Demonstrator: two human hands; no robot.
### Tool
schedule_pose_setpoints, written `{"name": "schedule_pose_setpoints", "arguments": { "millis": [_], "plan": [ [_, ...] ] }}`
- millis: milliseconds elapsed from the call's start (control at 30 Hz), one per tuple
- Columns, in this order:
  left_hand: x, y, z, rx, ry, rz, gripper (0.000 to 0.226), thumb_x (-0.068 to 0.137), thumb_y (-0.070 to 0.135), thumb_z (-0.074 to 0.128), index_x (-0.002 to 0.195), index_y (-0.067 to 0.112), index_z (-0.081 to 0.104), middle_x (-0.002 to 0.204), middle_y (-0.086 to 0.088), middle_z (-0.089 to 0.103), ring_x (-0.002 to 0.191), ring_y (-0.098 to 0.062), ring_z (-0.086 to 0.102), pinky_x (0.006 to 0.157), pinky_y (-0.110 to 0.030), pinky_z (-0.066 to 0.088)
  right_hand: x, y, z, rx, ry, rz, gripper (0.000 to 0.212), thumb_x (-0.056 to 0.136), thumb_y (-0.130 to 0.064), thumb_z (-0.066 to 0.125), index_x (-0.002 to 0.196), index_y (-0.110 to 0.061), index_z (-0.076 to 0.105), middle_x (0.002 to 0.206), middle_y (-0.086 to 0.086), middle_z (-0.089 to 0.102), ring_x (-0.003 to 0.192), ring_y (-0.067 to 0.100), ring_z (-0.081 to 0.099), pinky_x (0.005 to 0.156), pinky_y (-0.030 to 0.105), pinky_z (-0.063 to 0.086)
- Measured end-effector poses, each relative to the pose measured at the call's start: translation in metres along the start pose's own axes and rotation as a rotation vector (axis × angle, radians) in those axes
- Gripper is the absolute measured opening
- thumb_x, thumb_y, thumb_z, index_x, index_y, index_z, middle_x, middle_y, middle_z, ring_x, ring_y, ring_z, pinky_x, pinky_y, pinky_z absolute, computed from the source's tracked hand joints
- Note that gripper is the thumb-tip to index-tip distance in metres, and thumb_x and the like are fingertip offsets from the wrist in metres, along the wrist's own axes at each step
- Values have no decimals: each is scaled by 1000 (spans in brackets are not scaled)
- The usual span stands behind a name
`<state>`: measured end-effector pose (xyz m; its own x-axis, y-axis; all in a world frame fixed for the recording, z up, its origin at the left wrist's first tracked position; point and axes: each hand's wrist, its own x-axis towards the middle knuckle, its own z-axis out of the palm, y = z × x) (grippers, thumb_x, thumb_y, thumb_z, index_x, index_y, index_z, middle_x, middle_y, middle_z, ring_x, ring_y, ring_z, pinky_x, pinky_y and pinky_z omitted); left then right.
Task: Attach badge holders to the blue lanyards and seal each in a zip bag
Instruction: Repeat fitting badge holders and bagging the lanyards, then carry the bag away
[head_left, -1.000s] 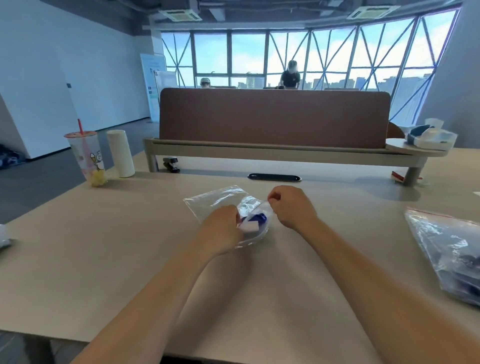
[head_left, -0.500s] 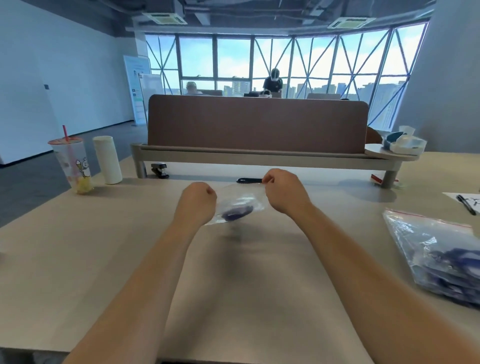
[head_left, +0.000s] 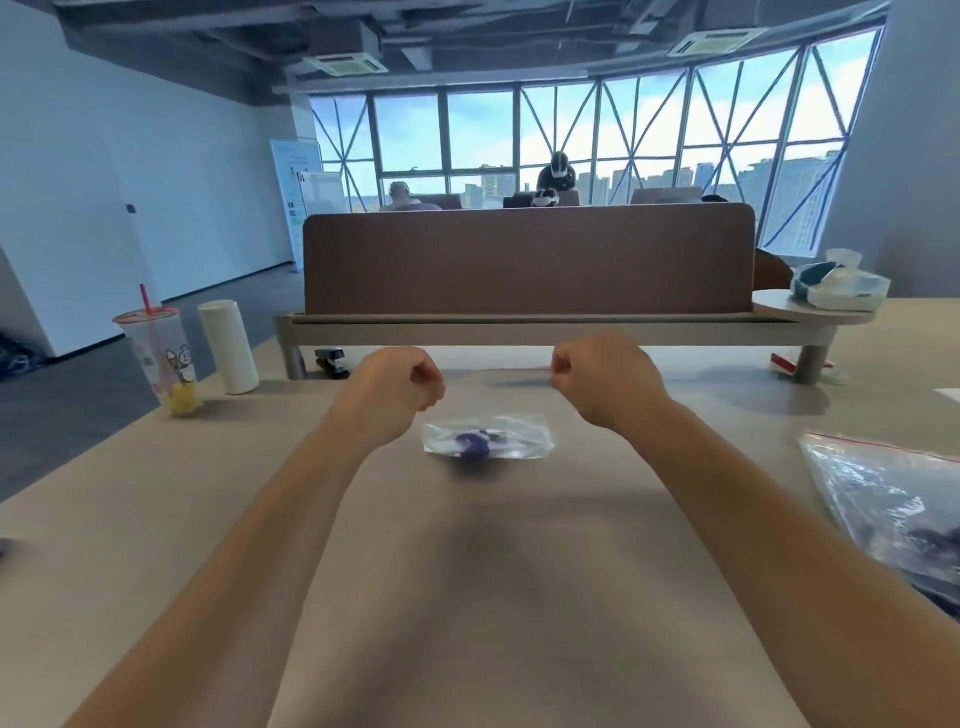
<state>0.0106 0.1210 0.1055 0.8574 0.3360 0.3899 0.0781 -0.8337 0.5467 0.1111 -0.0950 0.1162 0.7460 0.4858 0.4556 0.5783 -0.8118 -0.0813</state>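
A small clear zip bag (head_left: 511, 410) hangs in the air above the beige table (head_left: 467, 597), stretched between my two hands. A coiled blue lanyard (head_left: 471, 445) with a pale badge holder lies at the bag's bottom. My left hand (head_left: 400, 395) pinches the bag's top left corner with curled fingers. At the top right corner my right hand (head_left: 602, 384) pinches the edge, where a thin red zip line shows. Whether the zip is sealed is too faint to tell.
A big clear bag (head_left: 893, 509) of blue lanyards lies at the right edge. A drink cup (head_left: 156, 364) with a red straw and a white cylinder (head_left: 228, 348) stand far left. A brown divider panel (head_left: 524, 260) crosses the back, a black stapler (head_left: 330, 359) beneath it.
The bag was lying on the table under my hands; both hands have lifted it, moved apart along its top edge, and the lanyard has dropped to the bottom.
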Motion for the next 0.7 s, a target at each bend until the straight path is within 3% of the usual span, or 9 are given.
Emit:
{"name": "schedule_pose_setpoints", "arguments": {
  "millis": [67,167,367,500,600,700],
  "plan": [
    [-3,-1,5,-55,-14,-10,6,91,13,67,88,11,71,83,-1,70,72,-18,70,78,-39,60,-1,-1,5,-19,21,-28,18,95,-28,53,102,-22,69,98,2,70,86,23,57,75,31,46],
    [-4,3,13,-87,-20,5,7,92,15,66,88,11,71,81,3,69,70,-17,69,78,-42,60,-4,-12,9,141,-7,-96,24,92,-33,60,114,-24,63,110,-2,67,98,22,57,88,33,43],
    [-3,12,21,-200,41,-41,2,91,13,67,89,12,68,76,1,71,65,-12,71,79,-37,61,-7,-25,16,376,-64,-104,9,97,-27,57,97,-21,64,93,-2,66,84,19,59,68,25,38],
    [-4,11,24,-365,72,-173,6,94,9,63,95,5,67,78,-4,74,64,-7,72,72,-20,60,-5,-21,20,359,-104,-65,11,98,-26,55,100,-21,64,94,-1,66,79,17,57,69,25,41],
    [-6,11,28,-474,80,-203,5,92,5,65,93,1,69,79,-10,74,68,-14,74,77,-26,61,-5,-25,24,367,-93,-61,12,98,-29,54,103,-22,62,97,-1,66,83,18,58,74,30,48],
    [-8,14,30,-458,64,-179,5,92,3,64,92,2,69,79,-9,74,68,-14,74,72,-21,60,-6,-33,25,433,-76,-104,10,98,-28,55,104,-23,62,97,-3,67,84,19,60,73,29,47]
  ]
}}
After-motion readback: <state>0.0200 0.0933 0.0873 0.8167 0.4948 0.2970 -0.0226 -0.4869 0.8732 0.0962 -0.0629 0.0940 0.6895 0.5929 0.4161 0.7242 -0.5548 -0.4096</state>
